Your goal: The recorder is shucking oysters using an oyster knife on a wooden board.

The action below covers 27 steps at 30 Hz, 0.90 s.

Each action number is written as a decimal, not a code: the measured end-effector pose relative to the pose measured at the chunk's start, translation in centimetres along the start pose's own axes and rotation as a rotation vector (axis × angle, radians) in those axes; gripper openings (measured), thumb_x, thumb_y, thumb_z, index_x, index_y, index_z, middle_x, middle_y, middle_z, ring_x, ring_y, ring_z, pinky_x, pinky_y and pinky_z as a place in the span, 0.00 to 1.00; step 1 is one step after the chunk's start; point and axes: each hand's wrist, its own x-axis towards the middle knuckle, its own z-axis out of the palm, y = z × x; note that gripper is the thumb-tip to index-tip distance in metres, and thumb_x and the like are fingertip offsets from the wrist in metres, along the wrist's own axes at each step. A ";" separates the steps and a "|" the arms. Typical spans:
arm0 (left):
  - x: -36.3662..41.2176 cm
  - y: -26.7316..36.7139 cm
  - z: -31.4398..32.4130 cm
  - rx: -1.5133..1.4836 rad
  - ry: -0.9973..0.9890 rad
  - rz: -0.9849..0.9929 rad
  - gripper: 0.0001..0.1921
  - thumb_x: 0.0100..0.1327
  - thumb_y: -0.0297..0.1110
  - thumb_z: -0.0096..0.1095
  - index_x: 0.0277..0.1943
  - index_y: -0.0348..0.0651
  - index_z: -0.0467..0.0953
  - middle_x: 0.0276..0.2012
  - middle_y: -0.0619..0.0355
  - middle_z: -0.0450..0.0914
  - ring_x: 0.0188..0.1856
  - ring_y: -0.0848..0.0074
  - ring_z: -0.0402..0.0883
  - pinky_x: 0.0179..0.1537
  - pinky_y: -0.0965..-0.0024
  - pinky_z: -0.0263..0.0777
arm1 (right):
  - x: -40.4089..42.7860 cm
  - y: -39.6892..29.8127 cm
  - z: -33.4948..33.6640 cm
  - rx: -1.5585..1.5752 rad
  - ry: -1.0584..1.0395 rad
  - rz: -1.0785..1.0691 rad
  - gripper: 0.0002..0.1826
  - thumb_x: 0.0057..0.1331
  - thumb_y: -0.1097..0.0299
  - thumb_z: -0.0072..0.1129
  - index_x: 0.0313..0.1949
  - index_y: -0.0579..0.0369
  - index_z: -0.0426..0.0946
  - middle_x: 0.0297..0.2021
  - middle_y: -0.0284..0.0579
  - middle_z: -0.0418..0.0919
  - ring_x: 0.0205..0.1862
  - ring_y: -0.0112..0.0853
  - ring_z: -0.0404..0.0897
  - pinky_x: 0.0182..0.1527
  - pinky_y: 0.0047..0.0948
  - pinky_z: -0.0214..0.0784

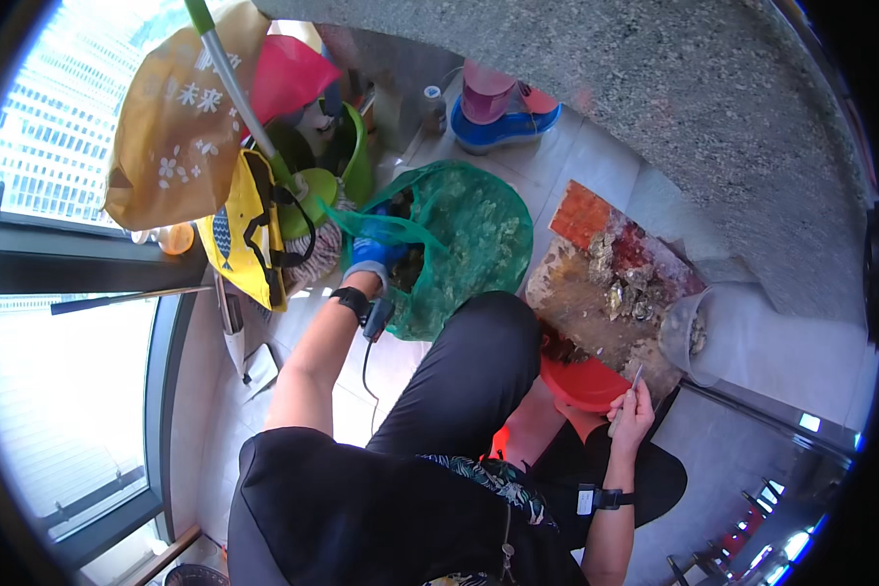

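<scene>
My left hand (381, 245), in a blue glove, reaches into the opening of a green mesh bag (476, 234) on the floor; its fingers are partly hidden by the mesh and dark lumps. My right hand (633, 414), bare, holds a small knife-like tool (636, 377) with its thin metal tip up. Beyond it lies a dirty, worn board (579, 315) with a cluster of rough shells, seemingly oysters (633, 289). At the board's right edge stands a clear plastic container (683, 333) with shells in it. A red basin (586, 384) sits partly beneath the board.
A stone counter (703, 132) curves overhead. Left are a mop (315, 187), a yellow bag (253, 227), a tan bag (183, 124) and a window. A green bucket (355, 150) and a blue tray (505, 132) with a pink container (486, 91) stand farther back.
</scene>
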 end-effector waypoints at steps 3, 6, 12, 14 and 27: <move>-0.2 -0.3 2.5 0.268 0.149 -0.009 0.45 0.59 0.52 0.68 0.75 0.43 0.57 0.70 0.37 0.65 0.69 0.42 0.67 0.69 0.46 0.61 | 0.2 0.1 0.6 0.000 -0.015 0.013 0.20 0.77 0.71 0.48 0.66 0.59 0.70 0.23 0.34 0.75 0.19 0.18 0.70 0.22 0.18 0.65; 0.1 -0.5 3.1 0.211 0.100 -0.085 0.49 0.56 0.55 0.70 0.76 0.42 0.55 0.73 0.34 0.57 0.73 0.39 0.59 0.72 0.42 0.55 | 0.2 -0.1 1.3 0.009 -0.033 0.019 0.20 0.77 0.72 0.47 0.66 0.59 0.70 0.23 0.33 0.74 0.19 0.18 0.70 0.22 0.18 0.65; -0.3 0.8 2.1 0.202 0.028 -0.071 0.50 0.56 0.55 0.71 0.76 0.41 0.55 0.69 0.33 0.65 0.70 0.40 0.64 0.71 0.45 0.58 | -0.2 -0.7 0.8 -0.008 -0.028 0.006 0.20 0.77 0.73 0.47 0.66 0.59 0.71 0.23 0.33 0.74 0.19 0.17 0.70 0.23 0.18 0.65; 0.2 0.2 2.4 0.225 0.084 -0.063 0.50 0.56 0.55 0.71 0.76 0.41 0.55 0.68 0.34 0.67 0.69 0.40 0.65 0.71 0.47 0.58 | -0.2 -0.6 0.8 -0.005 -0.017 0.001 0.20 0.77 0.74 0.48 0.66 0.60 0.71 0.24 0.33 0.75 0.20 0.17 0.70 0.23 0.18 0.66; 0.3 2.3 3.3 0.178 0.175 -0.052 0.39 0.57 0.45 0.68 0.71 0.46 0.64 0.66 0.36 0.67 0.66 0.40 0.66 0.68 0.44 0.60 | -0.3 -0.8 0.8 -0.046 -0.028 0.017 0.20 0.76 0.74 0.48 0.65 0.60 0.72 0.24 0.34 0.75 0.20 0.17 0.71 0.24 0.18 0.67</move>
